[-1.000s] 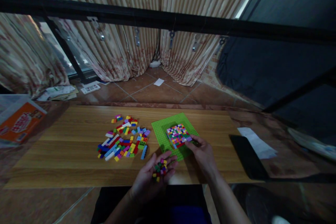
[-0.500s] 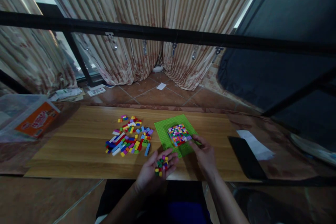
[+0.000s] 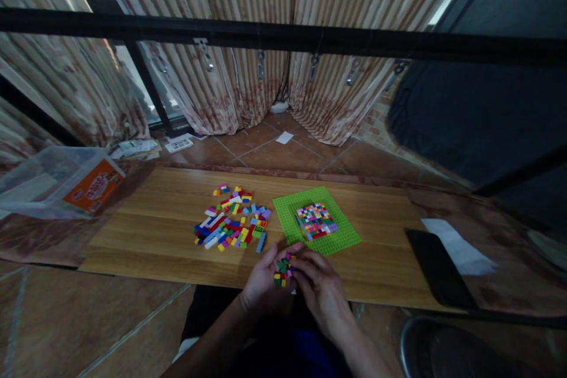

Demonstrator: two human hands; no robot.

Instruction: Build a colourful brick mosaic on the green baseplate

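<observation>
My left hand (image 3: pixel 264 277) is cupped palm up at the near edge of the wooden table (image 3: pixel 376 260), holding a small heap of little coloured bricks (image 3: pixel 282 267). My right hand (image 3: pixel 319 283) has its fingertips pinched into that heap. Beyond the hands lies a green baseplate (image 3: pixel 290 221) with a square multicoloured block of bricks (image 3: pixel 316 221) built on it. A loose pile of coloured bricks (image 3: pixel 233 218) is spread on the table to the left of the plate.
A black flat object (image 3: pixel 436 271) and a white paper (image 3: pixel 458 246) lie at the table's right end. A clear plastic box with an orange label (image 3: pixel 66 186) stands at the left. A black bar (image 3: pixel 283 38) crosses the view above, with curtains and tiled floor behind.
My right hand has left the baseplate and come back to the bricks in my left palm. The view has swung, so the table sits further right.
</observation>
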